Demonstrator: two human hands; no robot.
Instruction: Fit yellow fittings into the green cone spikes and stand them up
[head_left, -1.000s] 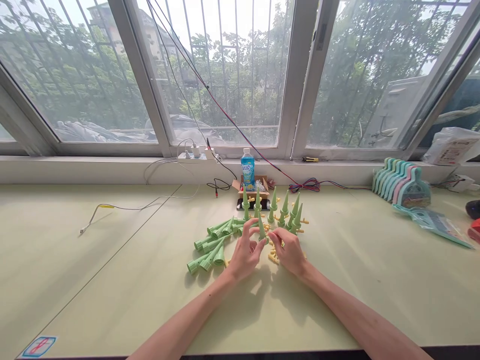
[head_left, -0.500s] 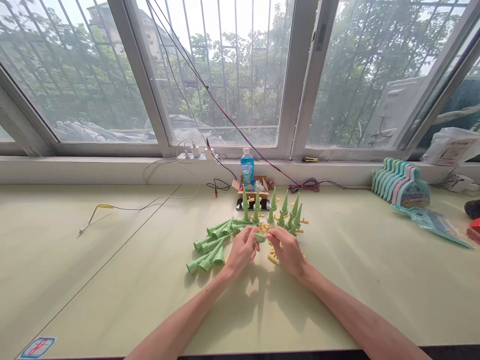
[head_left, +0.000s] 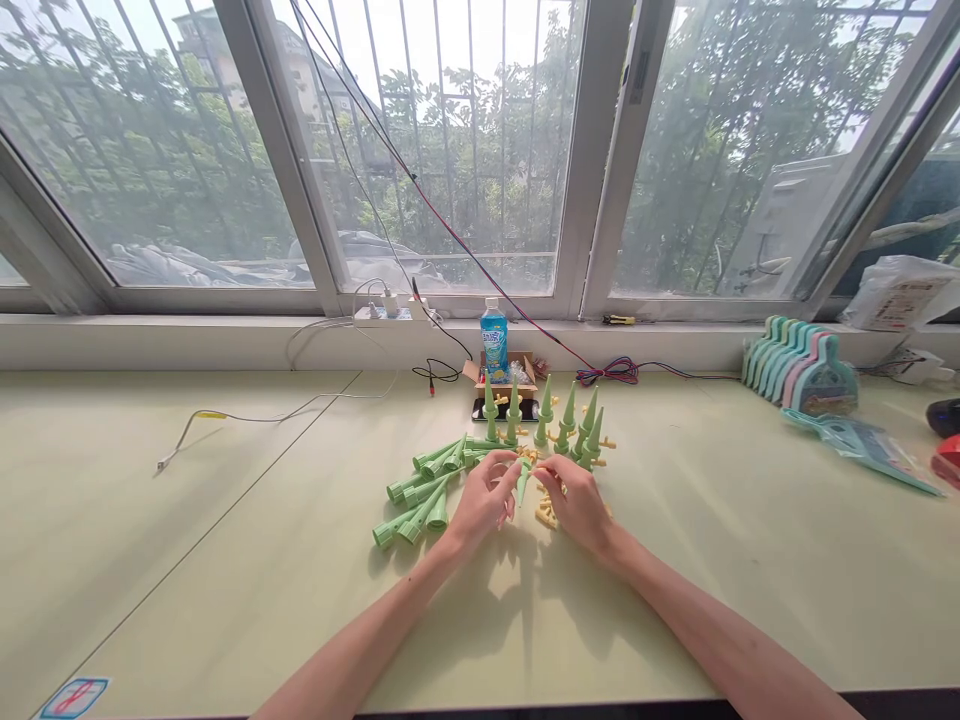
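Observation:
My left hand [head_left: 489,492] is closed round a green plastic watering spike [head_left: 523,484], its pointed tip facing down and towards me. Against the spike's side, the fingertips of my right hand [head_left: 574,492] are pinched together; whatever small piece they grip is hidden. Small yellow valves [head_left: 546,516] lie in a pile below and behind my hands. To the left, several green spikes [head_left: 415,523] without visible valves lie on their sides. Behind my right hand, several spikes [head_left: 568,417] stand upright, with yellow valves sticking out of their sides.
A blue bottle [head_left: 494,342] and small cardboard box [head_left: 525,384] stand at the back, behind a dark phone [head_left: 487,410]. Cables [head_left: 611,371] lie along the wall. Pastel dustpan-like sets [head_left: 802,370] and a bagged tool [head_left: 862,448] are on the right.
The green spike between my hands has been turned, so its tip now points down towards me. Both hands stay in nearly the same place.

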